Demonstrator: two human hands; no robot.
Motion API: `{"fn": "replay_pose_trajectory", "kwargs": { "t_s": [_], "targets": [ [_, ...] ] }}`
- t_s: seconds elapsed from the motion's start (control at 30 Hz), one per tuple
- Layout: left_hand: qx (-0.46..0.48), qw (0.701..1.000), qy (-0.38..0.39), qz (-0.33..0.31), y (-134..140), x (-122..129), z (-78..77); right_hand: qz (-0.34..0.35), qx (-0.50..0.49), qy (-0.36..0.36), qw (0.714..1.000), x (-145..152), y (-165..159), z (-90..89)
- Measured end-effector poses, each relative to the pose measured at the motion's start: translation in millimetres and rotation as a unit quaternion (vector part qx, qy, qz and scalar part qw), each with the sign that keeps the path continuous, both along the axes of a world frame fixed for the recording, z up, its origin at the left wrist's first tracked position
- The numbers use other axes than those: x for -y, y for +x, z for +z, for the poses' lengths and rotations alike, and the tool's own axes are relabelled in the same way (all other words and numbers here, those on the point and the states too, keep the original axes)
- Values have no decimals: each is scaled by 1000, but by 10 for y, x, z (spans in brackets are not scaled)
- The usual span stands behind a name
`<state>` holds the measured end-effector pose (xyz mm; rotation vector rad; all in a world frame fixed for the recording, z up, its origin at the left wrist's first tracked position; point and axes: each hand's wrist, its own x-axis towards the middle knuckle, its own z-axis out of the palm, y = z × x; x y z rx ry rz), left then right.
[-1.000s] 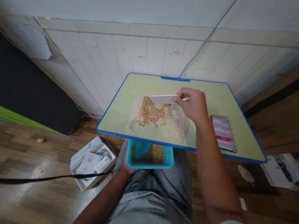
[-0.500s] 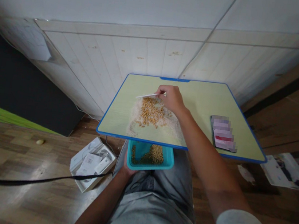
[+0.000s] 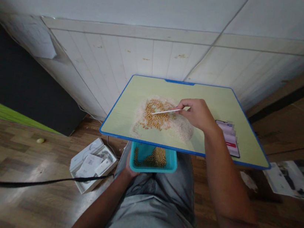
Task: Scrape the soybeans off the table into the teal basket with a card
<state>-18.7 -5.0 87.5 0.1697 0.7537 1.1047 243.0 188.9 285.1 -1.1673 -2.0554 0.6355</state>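
Observation:
In my right hand [image 3: 195,112] is a thin white strip [image 3: 167,112], pinched at one end and seen nearly edge-on. Its far tip lies over loose soybeans [image 3: 155,121] on the small folding table [image 3: 124,103]. Pale rice-like grains [image 3: 185,130] surround the beans, heaped thickest below my right hand. Under the table's near edge, my left hand [image 3: 131,170] grips the left side of a teal plastic tub [image 3: 152,170] at my lap; its fingers are mostly hidden beneath. More soybeans [image 3: 159,158] lie inside the tub.
A phone [image 3: 228,139] lies on the table's right side, partly behind my right forearm. An open white box [image 3: 93,164] with papers and cables sits on the floor at left. A black strap [image 3: 47,182] crosses there. The wall [image 3: 137,56] stands behind the table.
My right hand has moved right and slightly toward me with the white strip. The strip's tip has shifted from the beans' far edge to over their middle. The left hand and tub stay put.

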Motion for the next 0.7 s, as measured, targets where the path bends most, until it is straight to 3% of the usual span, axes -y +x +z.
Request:
{"fn": "replay_pose_trajectory", "kwargs": {
  "t_s": [0.2, 0.47, 0.7],
  "targets": [
    [-11, 1000, -10, -11, 5, -3, 37, -76, -78, 49, 993, 167, 66, 35],
    [-23, 999, -10, -23, 0, -9, -16, -89, -141, 10, 986, 473, -74, -268],
    [-31, 999, -29, -10, -17, 18, -116, -174, -129, 42, 975, 520, -32, -358]
  ]
}}
